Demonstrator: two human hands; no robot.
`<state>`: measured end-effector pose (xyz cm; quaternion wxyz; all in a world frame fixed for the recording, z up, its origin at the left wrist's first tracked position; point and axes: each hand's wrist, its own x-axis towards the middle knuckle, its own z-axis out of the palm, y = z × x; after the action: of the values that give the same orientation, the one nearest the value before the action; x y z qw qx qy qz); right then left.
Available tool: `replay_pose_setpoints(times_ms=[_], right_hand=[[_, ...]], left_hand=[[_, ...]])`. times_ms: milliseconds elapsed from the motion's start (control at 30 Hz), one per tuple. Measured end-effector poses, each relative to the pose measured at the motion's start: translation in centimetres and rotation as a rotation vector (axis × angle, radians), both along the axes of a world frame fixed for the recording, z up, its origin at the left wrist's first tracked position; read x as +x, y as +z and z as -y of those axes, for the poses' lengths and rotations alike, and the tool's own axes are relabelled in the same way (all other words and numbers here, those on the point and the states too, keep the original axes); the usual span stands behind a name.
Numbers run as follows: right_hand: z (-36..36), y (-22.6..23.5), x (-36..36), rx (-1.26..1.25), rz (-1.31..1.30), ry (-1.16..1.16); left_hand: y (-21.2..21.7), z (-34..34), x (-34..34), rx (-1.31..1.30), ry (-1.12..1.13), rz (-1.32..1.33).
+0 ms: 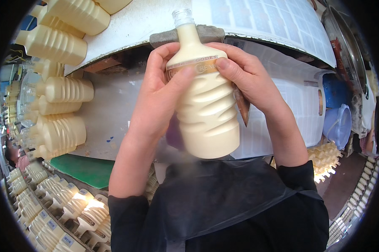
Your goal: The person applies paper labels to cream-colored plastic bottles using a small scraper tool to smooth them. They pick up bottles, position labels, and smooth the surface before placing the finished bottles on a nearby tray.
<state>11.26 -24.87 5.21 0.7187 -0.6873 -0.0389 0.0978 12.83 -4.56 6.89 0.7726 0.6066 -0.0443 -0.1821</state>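
Observation:
A cream-coloured ribbed bottle (206, 117) with a clear screw neck stands upright in front of me, held by both hands. My left hand (160, 96) wraps its left side, thumb pressed on a gold and tan band label (198, 66) around the shoulder. My right hand (244, 75) grips the right side, thumb on the label's right end. A brown pointed strip (242, 110) hangs below my right palm.
Several identical unlabelled bottles (65, 90) lie on their sides at the left on a white table (113, 109). Labelled bottles (76, 210) fill a tray at lower left. Sheets of printed labels (277, 29) lie at upper right. Blue plastic containers (336, 122) stand at right.

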Motion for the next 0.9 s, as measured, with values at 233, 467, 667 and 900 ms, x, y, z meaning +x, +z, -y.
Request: replay_pose_setpoints(times_ms=[233, 467, 667, 900], right_hand=[[0.0, 2.1, -0.2, -0.153, -0.054, 0.008], [-0.7, 2.4, -0.5, -0.214, -0.065, -0.041], [0.2, 2.0, -0.2, -0.242, -0.048, 0.024], [0.6, 2.9, 0.5, -0.385, -0.04, 0.067]], left_hand=[[-0.6, 0.1, 0.0, -0.052, 0.017, 0.003], [-0.3, 0.3, -0.1, 0.021, 0.044, 0.054], [0.2, 0.4, -0.1, 0.148, 0.054, 0.132], [0.2, 0.4, -0.1, 0.116, 0.051, 0.152]])
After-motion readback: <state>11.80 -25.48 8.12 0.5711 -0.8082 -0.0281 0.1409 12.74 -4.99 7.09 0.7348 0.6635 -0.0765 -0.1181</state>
